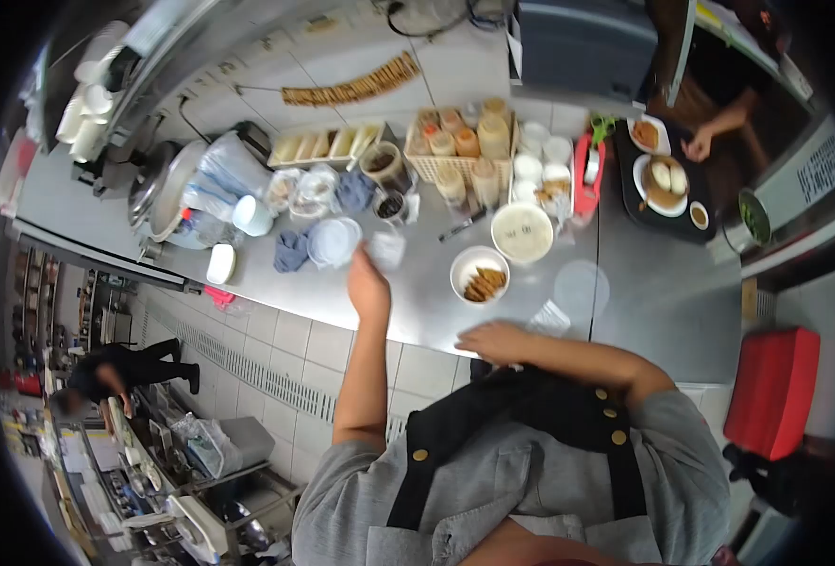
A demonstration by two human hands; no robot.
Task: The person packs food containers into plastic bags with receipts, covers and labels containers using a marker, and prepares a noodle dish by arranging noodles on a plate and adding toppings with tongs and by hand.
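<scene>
My left hand (368, 285) reaches over the counter, with its fingers closed at the right edge of a round translucent plastic lid (334, 241); a blue-grey cloth (291, 251) lies beside that lid. My right hand (493, 341) is at the counter's front edge, fingers stretched out and nothing in them. Just beyond it stands a white bowl (464, 271) with browned food pieces (486, 283) inside. Behind that bowl is a larger round tub (522, 233) with pale contents. Another clear round lid (581, 289) lies flat to the right.
Sauce bottles fill a basket (421, 163) at the back. A black tray (631, 193) on the right carries plated food, and another person's hand (697, 147) is beside it. A red bin (772, 391) stands at right. Another person (120, 373) is across the aisle at left.
</scene>
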